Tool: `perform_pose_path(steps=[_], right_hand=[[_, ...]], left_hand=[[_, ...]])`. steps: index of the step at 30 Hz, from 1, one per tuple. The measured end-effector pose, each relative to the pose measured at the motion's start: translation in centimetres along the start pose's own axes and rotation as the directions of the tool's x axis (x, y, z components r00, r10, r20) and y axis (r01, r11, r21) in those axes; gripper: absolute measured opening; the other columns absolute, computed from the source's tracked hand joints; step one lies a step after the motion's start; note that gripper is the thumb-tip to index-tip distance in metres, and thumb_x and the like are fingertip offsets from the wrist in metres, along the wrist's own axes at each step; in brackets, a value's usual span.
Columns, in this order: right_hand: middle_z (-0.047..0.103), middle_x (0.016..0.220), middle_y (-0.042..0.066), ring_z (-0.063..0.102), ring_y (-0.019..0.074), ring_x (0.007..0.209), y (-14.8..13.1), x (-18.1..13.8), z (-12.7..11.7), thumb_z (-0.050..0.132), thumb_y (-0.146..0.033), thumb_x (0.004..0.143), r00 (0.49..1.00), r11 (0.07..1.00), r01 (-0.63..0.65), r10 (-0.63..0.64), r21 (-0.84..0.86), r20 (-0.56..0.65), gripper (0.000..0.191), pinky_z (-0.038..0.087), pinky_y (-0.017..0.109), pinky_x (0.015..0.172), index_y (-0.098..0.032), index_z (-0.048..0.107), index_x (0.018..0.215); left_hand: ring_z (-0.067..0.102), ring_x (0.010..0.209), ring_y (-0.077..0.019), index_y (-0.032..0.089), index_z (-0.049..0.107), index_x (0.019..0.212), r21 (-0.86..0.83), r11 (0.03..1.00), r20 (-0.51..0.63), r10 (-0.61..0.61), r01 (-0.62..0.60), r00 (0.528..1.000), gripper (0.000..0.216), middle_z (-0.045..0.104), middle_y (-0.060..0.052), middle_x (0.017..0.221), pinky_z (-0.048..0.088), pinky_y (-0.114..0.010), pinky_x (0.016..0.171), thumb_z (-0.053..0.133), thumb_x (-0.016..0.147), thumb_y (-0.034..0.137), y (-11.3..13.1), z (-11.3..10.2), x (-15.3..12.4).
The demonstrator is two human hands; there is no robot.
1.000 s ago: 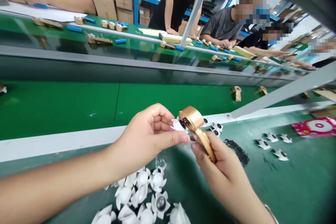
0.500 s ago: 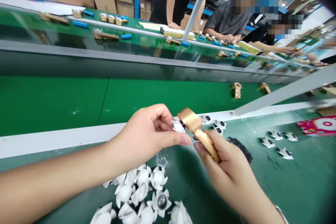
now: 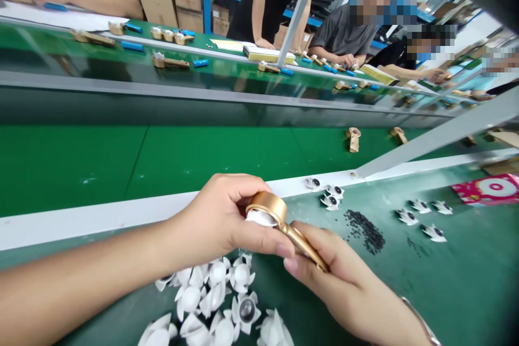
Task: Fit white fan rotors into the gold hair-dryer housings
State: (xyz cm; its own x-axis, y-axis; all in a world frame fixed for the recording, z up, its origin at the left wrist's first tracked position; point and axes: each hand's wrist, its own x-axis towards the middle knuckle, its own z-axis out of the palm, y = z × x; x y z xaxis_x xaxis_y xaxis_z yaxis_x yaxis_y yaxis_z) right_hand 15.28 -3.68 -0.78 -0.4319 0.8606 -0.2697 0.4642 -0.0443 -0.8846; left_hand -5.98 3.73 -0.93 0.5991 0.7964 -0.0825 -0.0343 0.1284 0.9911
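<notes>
My right hand (image 3: 340, 273) is closed around the handle of a gold handheld-fan housing (image 3: 273, 206), whose round head points up and to the left. A white fan blade (image 3: 260, 219) sits in the mouth of that round head, partly hidden by it. My left hand (image 3: 223, 221) grips the blade, thumb below and fingers behind the ring, touching the housing too. Below my hands, a pile of loose white fan blades (image 3: 190, 299) lies on the green tabletop.
Several blades with dark centres (image 3: 330, 201) lie right of my hands, near small black pieces (image 3: 365, 232) and a pink box (image 3: 486, 189). Beyond the white ledge, a green belt (image 3: 203, 154) carries gold housings (image 3: 354, 140). A slanted metal post (image 3: 438, 135) crosses the right side. Co-workers sit opposite.
The blade in my left hand has gone from beside the housing's round head into its opening. The housing has moved left and down, and my hands are closer together.
</notes>
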Motion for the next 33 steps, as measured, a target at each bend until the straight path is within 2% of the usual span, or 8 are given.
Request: perform_pose_path(steps=[3,6,9,12,16,22,27,33], right_hand=[[0.038,0.072,-0.004,0.033,0.0120,0.064,0.0,0.5,0.1,0.046,-0.042,0.101,1.000,0.999,-0.014,0.015,0.049,-0.005,0.024,0.033,0.025,0.057,-0.022,0.048,0.087],[0.042,0.068,-0.004,0.037,0.0121,0.059,-0.6,2.4,-1.0,0.044,-0.048,0.099,0.981,0.994,-0.090,0.077,-0.067,-0.180,0.030,0.033,0.025,0.053,-0.022,0.049,0.084],[0.057,0.070,0.001,0.052,0.0166,0.062,-1.5,6.5,-2.4,0.052,-0.058,0.093,0.849,0.823,-0.311,0.016,-0.475,-0.528,0.039,0.034,0.026,0.054,-0.021,0.051,0.085],[0.068,0.086,0.012,0.065,0.0258,0.076,-2.1,11.6,-3.5,0.050,-0.057,0.096,0.787,0.616,-0.441,-0.085,-0.653,-0.611,0.045,0.039,0.030,0.061,-0.015,0.054,0.108],[0.070,0.097,0.016,0.068,0.0277,0.086,-2.4,15.3,-5.2,0.055,-0.054,0.094,0.879,0.588,-0.345,-0.071,-0.732,-0.471,0.041,0.044,0.031,0.069,-0.014,0.062,0.101],[0.070,0.087,0.006,0.065,0.0194,0.080,-0.5,5.1,-8.8,0.041,-0.037,0.102,0.913,0.627,-0.241,-0.113,-0.741,-0.392,0.033,0.047,0.029,0.070,-0.019,0.065,0.089],[0.070,0.082,0.005,0.066,0.0180,0.070,5.2,-5.6,-7.9,0.048,-0.024,0.098,0.893,0.666,-0.257,-0.113,-0.700,-0.435,0.020,0.052,0.030,0.064,-0.018,0.066,0.091],[0.069,0.103,0.010,0.067,0.0183,0.093,8.4,-7.4,-5.7,0.047,-0.021,0.100,0.867,0.665,-0.203,-0.220,-0.718,-0.448,0.021,0.054,0.031,0.087,-0.016,0.067,0.104]], left_hand=[[0.041,0.061,-0.0084,0.017,0.061,0.074,0.016,0.999,-0.006,-0.044,0.044,0.999,0.034,0.046,0.006,0.066,0.034,-0.020,0.054,0.088,0.065,0.035,0.0,-0.4,0.2],[0.056,0.081,-0.0164,0.021,0.060,0.113,0.307,0.951,-0.198,0.101,-0.037,0.975,0.062,0.059,-0.001,0.099,0.046,-0.027,0.068,0.088,0.063,0.046,0.3,-1.5,0.6],[0.056,0.089,-0.0202,0.021,0.057,0.113,0.746,0.654,-0.185,0.389,-0.129,0.902,0.068,0.057,-0.005,0.109,0.046,-0.031,0.073,0.085,0.062,0.055,1.5,-2.2,0.5],[0.056,0.075,-0.0184,0.022,0.061,0.090,0.826,0.538,0.128,0.111,-0.168,0.985,0.048,0.059,0.001,0.087,0.042,-0.029,0.064,0.081,0.064,0.058,2.4,-1.6,-0.1],[0.060,0.079,-0.0213,0.025,0.066,0.093,0.852,0.523,0.190,-0.261,-0.027,0.946,0.047,0.064,0.000,0.092,0.040,-0.028,0.062,0.084,0.058,0.051,1.8,-0.7,-0.4],[0.063,0.086,-0.0240,0.026,0.069,0.100,0.845,0.533,0.187,-0.203,-0.051,0.961,0.032,0.068,-0.003,0.099,0.041,-0.030,0.067,0.068,0.080,0.051,0.7,-1.1,0.1],[0.063,0.088,-0.0273,0.027,0.066,0.098,0.887,0.454,0.216,-0.253,-0.082,0.943,0.034,0.068,-0.002,0.100,0.040,-0.032,0.066,0.074,0.074,0.049,0.1,-0.7,0.0],[0.064,0.082,-0.0263,0.028,0.063,0.096,0.901,0.426,0.185,-0.206,-0.082,0.961,0.032,0.070,-0.002,0.099,0.039,-0.032,0.063,0.073,0.074,0.049,-0.7,-0.3,-0.2]])
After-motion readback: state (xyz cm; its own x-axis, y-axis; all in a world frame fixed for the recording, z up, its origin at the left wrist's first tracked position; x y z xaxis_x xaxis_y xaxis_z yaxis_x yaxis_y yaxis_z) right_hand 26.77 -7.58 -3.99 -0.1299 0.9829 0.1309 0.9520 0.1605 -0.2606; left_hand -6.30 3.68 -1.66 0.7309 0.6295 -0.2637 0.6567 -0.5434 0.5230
